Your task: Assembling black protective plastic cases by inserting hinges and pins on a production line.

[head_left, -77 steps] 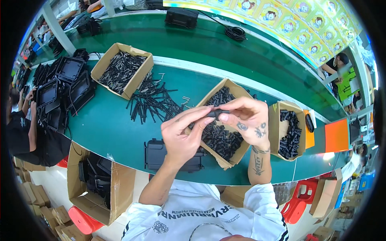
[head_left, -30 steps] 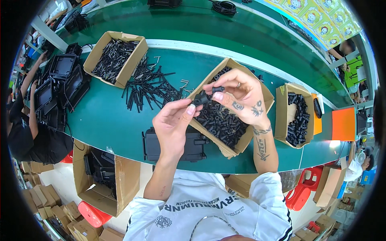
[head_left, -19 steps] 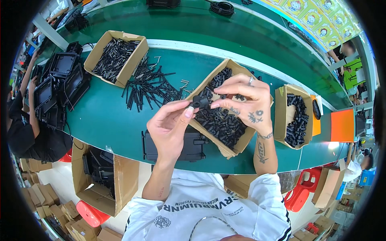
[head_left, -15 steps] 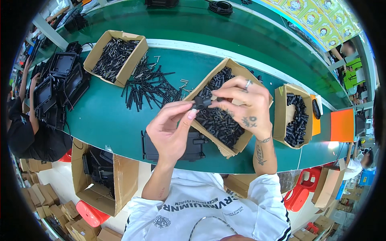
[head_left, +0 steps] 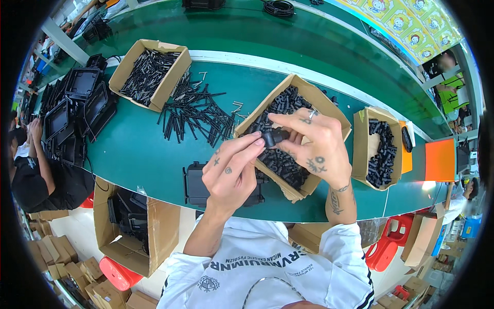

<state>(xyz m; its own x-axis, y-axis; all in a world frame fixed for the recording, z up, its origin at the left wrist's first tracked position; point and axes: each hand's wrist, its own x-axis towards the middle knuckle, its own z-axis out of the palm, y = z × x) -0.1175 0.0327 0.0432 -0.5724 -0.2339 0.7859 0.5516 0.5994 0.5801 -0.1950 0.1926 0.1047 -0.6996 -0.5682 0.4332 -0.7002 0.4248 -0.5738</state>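
Fitting (head_left: 272, 137), small, black and plastic, sits pinched between both hands above the middle box (head_left: 309, 98), just right of picture centre. Half a second ago the right hand (head_left: 311, 147) lay spread over the box's contents; now it has curled back, thumb and forefinger closed narrowly on the fitting's right end. The left hand (head_left: 231, 172) has stayed close in, its first two fingers pressing the fitting's left end from the 7 o'clock side. The camera view has hardly shifted.

The middle box, open brown cardboard, tilted, is full of short stubby black parts; the right hand hides much of its lower half. At 3 o'clock stands a second box (head_left: 363, 149) of similar stubby parts, with an orange panel (head_left: 440, 159) beyond it. At 10 o'clock a third box (head_left: 131, 69) holds thin black rods, and more rods (head_left: 198, 110) lie loose and scattered on the green belt (head_left: 134, 149) between that box and the middle one. Under the left wrist, at the belt's near edge, lies a flat black housing (head_left: 198, 185), partly hidden by the hand. At 9 o'clock a stack of black frames (head_left: 77, 108) covers the belt, with another person (head_left: 36, 170) seated beside them. Below the belt, at 7 o'clock, a carton (head_left: 159, 234) holds more black housings.
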